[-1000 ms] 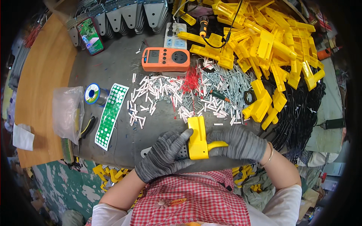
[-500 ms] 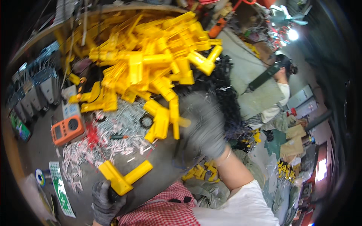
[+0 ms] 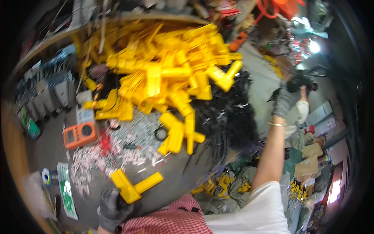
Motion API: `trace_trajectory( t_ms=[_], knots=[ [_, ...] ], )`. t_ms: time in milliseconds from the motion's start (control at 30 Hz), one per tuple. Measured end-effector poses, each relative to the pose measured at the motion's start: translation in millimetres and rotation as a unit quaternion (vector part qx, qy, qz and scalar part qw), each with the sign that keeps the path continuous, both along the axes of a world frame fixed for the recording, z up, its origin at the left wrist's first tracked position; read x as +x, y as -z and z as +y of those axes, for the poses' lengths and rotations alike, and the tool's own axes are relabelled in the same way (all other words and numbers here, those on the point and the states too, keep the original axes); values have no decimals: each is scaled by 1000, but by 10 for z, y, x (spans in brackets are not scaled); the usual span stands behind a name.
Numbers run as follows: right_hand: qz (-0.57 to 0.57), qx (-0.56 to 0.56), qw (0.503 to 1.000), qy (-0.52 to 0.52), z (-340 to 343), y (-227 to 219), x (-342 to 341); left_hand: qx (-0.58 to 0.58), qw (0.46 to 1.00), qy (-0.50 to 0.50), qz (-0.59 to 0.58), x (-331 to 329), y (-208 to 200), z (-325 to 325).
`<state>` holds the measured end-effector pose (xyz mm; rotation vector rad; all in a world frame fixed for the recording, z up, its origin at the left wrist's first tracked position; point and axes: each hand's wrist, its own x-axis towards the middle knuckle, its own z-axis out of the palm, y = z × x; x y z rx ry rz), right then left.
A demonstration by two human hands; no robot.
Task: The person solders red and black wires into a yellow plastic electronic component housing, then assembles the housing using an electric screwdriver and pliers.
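My left hand [image 3: 113, 208], in a grey glove, is closed on the lower end of a yellow L-shaped plastic housing [image 3: 128, 189], just above the table's near edge. At the far right, my gloved right hand [image 3: 285, 102] is stretched out and wrapped around a dark green power screwdriver [image 3: 299, 81]. The glove hides the tool's middle, and blur softens its outline. A large heap of yellow plastic housings [image 3: 154, 80] fills the back of the table. Small metal screws or pins [image 3: 142, 128] and pale pink-white pieces [image 3: 91, 158] lie loose before it.
An orange multimeter [image 3: 80, 135] lies left of the loose pieces. Black cables [image 3: 230, 113] are piled right of the heap. A green circuit panel [image 3: 67, 191] and a solder spool [image 3: 46, 176] lie at the left. Another person [image 3: 303, 111] sits beyond my right hand.
My right hand has swung from over the table out to the far right and closed around the power screwdriver. My left hand still holds the yellow housing. The whole view has shifted slightly.
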<state>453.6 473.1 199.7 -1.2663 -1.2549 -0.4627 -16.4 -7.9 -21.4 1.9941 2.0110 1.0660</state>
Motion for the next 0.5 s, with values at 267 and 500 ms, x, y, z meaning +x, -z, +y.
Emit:
trace_trajectory(
  t_ms=[267, 500],
  knots=[
    [595, -315, 515, -530, -1979, 669, -1995, -30, 996, 73, -35, -107, -154, 107],
    [665, -413, 392, -483, -2784, 1585, -2812, -46, 993, 73, -78, -191, -156, -5]
  ],
)
